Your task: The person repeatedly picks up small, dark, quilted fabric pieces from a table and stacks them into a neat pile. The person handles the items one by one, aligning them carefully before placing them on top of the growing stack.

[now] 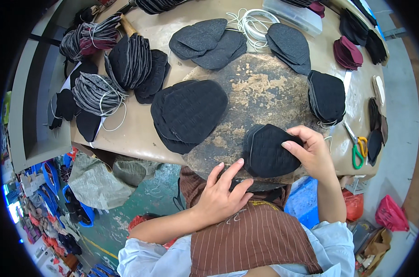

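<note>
A small stack of black quilted fabric pieces (275, 152), rounded at the edges, lies near the front of a worn round board (260, 85). My right hand (313, 150) pinches the right edge of the stack's top piece between thumb and fingers. Just left of the stack, my left hand (225, 189) rests near the board's front edge, fingers spread and holding nothing. A larger pile of black quilted pieces (193, 113) overlaps the board's left side. At its right edge sits another black bundle (327, 97) with white string under it.
Grey speckled pieces (209, 41) and a coil of white cord (260, 25) lie behind the board. Tied bundles (96, 92) crowd the table's left. Scissors (357, 145) with green and orange handles lie at the right. A blue container (301, 203) stands below the table edge.
</note>
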`<act>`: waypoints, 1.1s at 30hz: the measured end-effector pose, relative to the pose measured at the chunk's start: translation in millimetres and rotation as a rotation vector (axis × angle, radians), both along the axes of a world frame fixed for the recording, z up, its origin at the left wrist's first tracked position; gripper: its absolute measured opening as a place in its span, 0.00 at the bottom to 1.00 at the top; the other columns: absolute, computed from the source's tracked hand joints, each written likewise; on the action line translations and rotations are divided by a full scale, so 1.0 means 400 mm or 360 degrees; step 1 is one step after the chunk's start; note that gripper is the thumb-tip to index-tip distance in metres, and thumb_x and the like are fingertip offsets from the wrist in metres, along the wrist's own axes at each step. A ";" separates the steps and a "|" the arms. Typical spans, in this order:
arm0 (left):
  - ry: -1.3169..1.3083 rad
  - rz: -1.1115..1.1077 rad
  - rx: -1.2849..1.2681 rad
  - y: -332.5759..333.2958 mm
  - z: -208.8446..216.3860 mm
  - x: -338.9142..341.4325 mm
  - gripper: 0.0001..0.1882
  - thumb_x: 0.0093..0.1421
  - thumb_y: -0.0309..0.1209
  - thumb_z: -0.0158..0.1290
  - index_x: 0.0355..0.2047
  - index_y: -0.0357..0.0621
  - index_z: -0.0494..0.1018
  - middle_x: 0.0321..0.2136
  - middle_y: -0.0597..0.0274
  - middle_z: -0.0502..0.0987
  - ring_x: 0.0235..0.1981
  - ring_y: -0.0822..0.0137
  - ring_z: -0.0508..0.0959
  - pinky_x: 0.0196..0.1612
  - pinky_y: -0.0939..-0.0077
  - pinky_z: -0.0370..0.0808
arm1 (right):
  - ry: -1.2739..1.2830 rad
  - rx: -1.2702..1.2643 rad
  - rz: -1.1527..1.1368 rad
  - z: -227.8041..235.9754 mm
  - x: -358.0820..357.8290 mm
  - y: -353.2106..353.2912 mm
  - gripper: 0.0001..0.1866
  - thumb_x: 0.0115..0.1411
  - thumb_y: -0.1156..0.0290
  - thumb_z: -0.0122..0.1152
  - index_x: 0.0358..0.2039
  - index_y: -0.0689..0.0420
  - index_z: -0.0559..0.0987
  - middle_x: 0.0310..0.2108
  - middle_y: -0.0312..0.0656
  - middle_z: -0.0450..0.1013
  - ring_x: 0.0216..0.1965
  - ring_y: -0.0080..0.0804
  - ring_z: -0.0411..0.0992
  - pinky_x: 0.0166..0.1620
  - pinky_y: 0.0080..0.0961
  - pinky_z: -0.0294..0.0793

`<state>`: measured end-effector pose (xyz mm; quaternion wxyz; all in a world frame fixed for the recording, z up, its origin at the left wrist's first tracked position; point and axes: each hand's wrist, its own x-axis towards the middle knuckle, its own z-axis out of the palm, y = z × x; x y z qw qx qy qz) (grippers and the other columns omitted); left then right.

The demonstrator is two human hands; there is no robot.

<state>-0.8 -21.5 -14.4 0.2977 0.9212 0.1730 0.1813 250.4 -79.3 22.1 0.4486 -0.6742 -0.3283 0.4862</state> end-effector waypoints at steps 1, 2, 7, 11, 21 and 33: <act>0.0000 -0.0024 -0.0005 0.001 -0.004 -0.002 0.24 0.46 0.35 0.65 0.43 0.45 0.71 0.56 0.41 0.64 0.59 0.52 0.64 0.59 0.53 0.58 | -0.0037 -0.0003 0.0018 -0.004 -0.001 0.002 0.11 0.58 0.77 0.62 0.41 0.65 0.76 0.33 0.33 0.73 0.35 0.15 0.69 0.38 0.16 0.71; 0.0000 -0.0025 0.0001 0.002 -0.006 -0.003 0.24 0.46 0.35 0.65 0.43 0.45 0.71 0.56 0.41 0.64 0.59 0.53 0.64 0.60 0.54 0.57 | -0.0081 -0.0010 0.0032 -0.006 -0.002 0.002 0.11 0.58 0.77 0.62 0.41 0.66 0.76 0.33 0.33 0.73 0.35 0.15 0.69 0.38 0.16 0.71; 0.0015 -0.0015 -0.0004 0.001 -0.010 -0.003 0.24 0.46 0.36 0.65 0.44 0.45 0.71 0.55 0.42 0.65 0.59 0.54 0.64 0.59 0.55 0.57 | -0.0203 -0.0058 0.0069 -0.007 -0.002 0.015 0.12 0.57 0.75 0.64 0.40 0.66 0.77 0.32 0.34 0.75 0.34 0.15 0.69 0.37 0.16 0.71; 0.0025 -0.0025 0.0002 0.005 -0.004 -0.001 0.25 0.46 0.35 0.65 0.44 0.45 0.71 0.55 0.42 0.65 0.59 0.54 0.65 0.59 0.56 0.57 | -0.0326 -0.0055 0.0088 -0.021 -0.001 0.016 0.12 0.56 0.74 0.65 0.39 0.66 0.77 0.31 0.36 0.76 0.33 0.15 0.70 0.37 0.17 0.71; 0.0084 -0.0001 0.0010 0.006 0.007 0.005 0.30 0.51 0.38 0.61 0.54 0.44 0.68 0.56 0.45 0.65 0.58 0.60 0.64 0.57 0.58 0.61 | -0.0311 -0.0078 0.0030 -0.024 -0.007 0.014 0.12 0.55 0.74 0.67 0.39 0.64 0.78 0.29 0.36 0.76 0.31 0.14 0.69 0.35 0.17 0.71; 0.0350 0.0217 0.0000 0.020 0.062 0.076 0.37 0.46 0.47 0.64 0.55 0.44 0.68 0.47 0.52 0.65 0.47 0.59 0.67 0.51 0.60 0.59 | -0.1332 -0.0002 0.0371 0.042 -0.017 0.067 0.10 0.50 0.72 0.68 0.30 0.61 0.76 0.27 0.45 0.75 0.28 0.44 0.74 0.31 0.33 0.72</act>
